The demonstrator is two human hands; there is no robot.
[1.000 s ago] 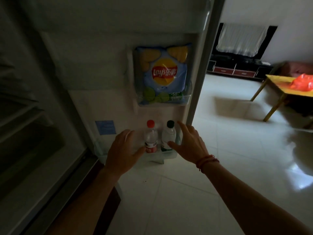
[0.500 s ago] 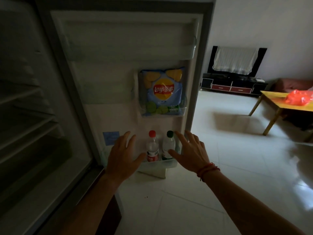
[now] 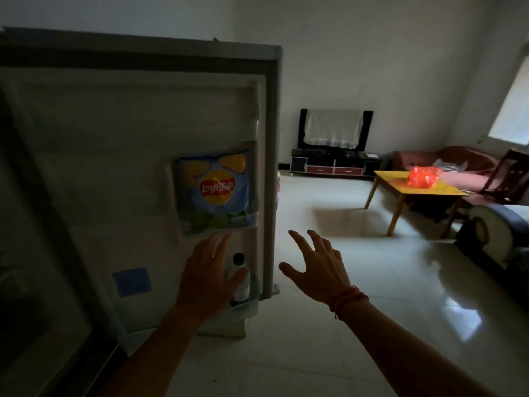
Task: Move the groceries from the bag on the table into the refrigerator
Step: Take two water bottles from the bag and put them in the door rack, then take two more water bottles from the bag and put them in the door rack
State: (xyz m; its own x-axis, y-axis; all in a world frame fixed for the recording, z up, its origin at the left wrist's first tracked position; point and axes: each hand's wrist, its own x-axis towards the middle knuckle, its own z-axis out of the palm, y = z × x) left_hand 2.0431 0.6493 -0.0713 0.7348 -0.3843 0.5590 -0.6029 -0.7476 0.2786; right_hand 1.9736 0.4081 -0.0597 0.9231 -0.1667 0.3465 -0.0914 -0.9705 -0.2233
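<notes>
The open refrigerator door (image 3: pixel 114 167) fills the left half of the view. A blue bag of chips (image 3: pixel 213 190) stands in its middle door shelf. In the bottom door shelf a green-capped bottle (image 3: pixel 240 279) shows beside my left hand (image 3: pixel 207 277), which hovers open in front of the shelf and hides the red-capped bottle. My right hand (image 3: pixel 317 267) is open with fingers spread, to the right of the door edge, over the floor. The red grocery bag (image 3: pixel 423 176) lies on the yellow table (image 3: pixel 446 189) far across the room.
A shiny tiled floor (image 3: pixel 343 325) stretches from the refrigerator to the table. A TV stand (image 3: pixel 335 164) is against the back wall. A sofa (image 3: pixel 458 164) and a dark chair (image 3: pixel 509 176) stand behind the table, and a rounded piece of furniture (image 3: pixel 492 233) is at the right.
The view has risen and swung right. Both hands lifted away from the bottles; my right hand moved off the door to the right, and my left hand now covers the red-capped bottle.
</notes>
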